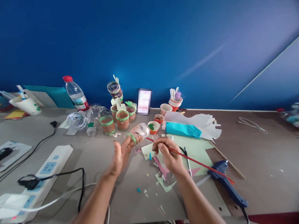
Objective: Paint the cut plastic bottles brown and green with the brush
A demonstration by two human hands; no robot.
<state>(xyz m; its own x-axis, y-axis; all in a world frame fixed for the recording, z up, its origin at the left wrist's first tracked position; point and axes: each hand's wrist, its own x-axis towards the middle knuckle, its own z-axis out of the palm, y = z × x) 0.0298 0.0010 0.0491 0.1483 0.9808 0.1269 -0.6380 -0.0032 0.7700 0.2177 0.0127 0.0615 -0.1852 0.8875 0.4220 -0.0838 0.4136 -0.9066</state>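
Observation:
My left hand (pixel 120 155) holds a clear cut plastic bottle piece (pixel 141 130) tilted on its side, with a green band round its near rim and brown paint on part of its wall. The thumb stands away from it, and the other fingers are partly hidden at the rim. A thin paintbrush with a red handle (pixel 194 159) is pinched in my right hand (pixel 168 154). Its tip meets the side of the bottle piece. Just beyond are a small cup of green paint (pixel 153 127) and a cup of reddish-brown paint (pixel 159 118).
Several brown-painted cups with green rims (pixel 122 119) stand behind my left hand. A water bottle (pixel 76 94) leans farther left. Paper scraps (pixel 164 179) lie under my right hand, with a blue glue gun (pixel 228 183) to the right. A power strip (pixel 48 168) with cords lies at left.

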